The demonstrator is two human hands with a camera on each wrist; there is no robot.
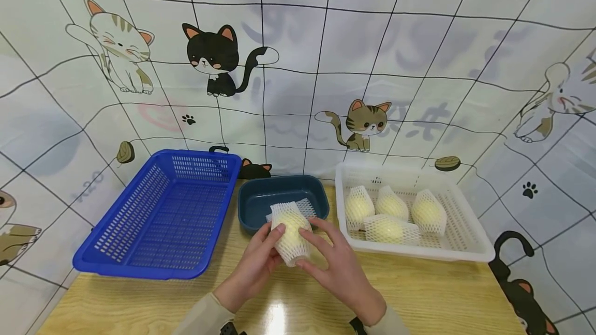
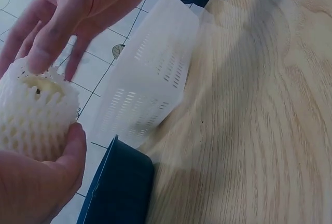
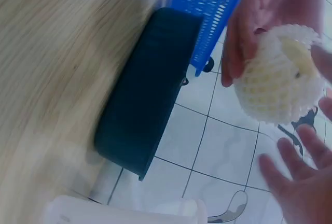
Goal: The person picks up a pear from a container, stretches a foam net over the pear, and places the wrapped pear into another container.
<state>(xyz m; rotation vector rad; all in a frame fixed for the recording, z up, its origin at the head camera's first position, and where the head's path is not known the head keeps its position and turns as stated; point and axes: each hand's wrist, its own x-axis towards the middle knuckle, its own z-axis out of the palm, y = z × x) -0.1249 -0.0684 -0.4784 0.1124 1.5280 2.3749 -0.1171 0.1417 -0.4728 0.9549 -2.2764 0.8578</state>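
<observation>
In the head view my left hand (image 1: 256, 260) grips a pale yellow fruit (image 1: 291, 231) in a white foam net, above the front edge of a dark teal bin (image 1: 247, 206). My right hand (image 1: 340, 268) is on the fruit's right side, its fingers spread and touching the net. The right wrist view shows the near end of the fruit (image 3: 280, 79) bare inside the net's opening, with a small dark spot. A right-hand fingertip (image 2: 39, 60) touches the net's rim in the left wrist view. Another piece of white foam net (image 1: 306, 207) lies in the bin.
A blue slotted basket (image 1: 205, 252) stands on the left of the wooden table (image 1: 261, 304). On the right, a white slotted basket (image 1: 470, 247) holds several net-wrapped fruits (image 1: 428, 213). Behind them hangs a cat-print sheet (image 1: 298, 87).
</observation>
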